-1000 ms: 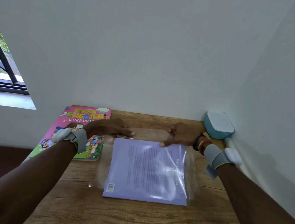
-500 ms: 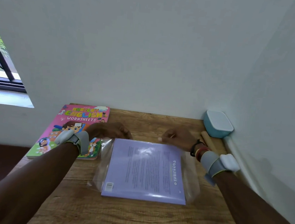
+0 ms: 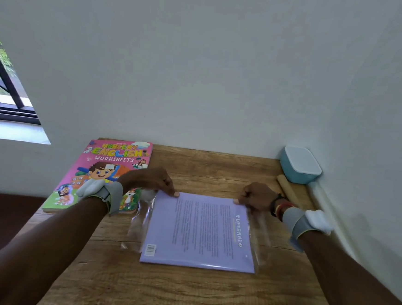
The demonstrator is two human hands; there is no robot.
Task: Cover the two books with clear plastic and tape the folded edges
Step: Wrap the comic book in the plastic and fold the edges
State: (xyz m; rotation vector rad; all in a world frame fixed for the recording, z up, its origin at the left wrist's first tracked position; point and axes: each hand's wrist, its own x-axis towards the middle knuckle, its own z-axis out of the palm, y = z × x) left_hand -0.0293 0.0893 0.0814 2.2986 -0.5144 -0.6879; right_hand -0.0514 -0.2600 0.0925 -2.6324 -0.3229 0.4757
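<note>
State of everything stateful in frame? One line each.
purple book: closed, flat, back cover up
clear plastic: under purple book, flaps out both sides
pink book: closed, flat, front up
blue box: lid on
left hand: pinches book's far-left corner
right hand: pinches far-right corner

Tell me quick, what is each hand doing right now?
Left hand: fingers curled, pinching the purple book at its far left corner.
Right hand: fingers curled, pinching its far right corner.

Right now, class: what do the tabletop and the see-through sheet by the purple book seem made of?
The tabletop looks like matt wood or wood-print laminate: grain lines. The sheet looks like thin glossy clear plastic: glare, wrinkles, wood showing through.
</note>
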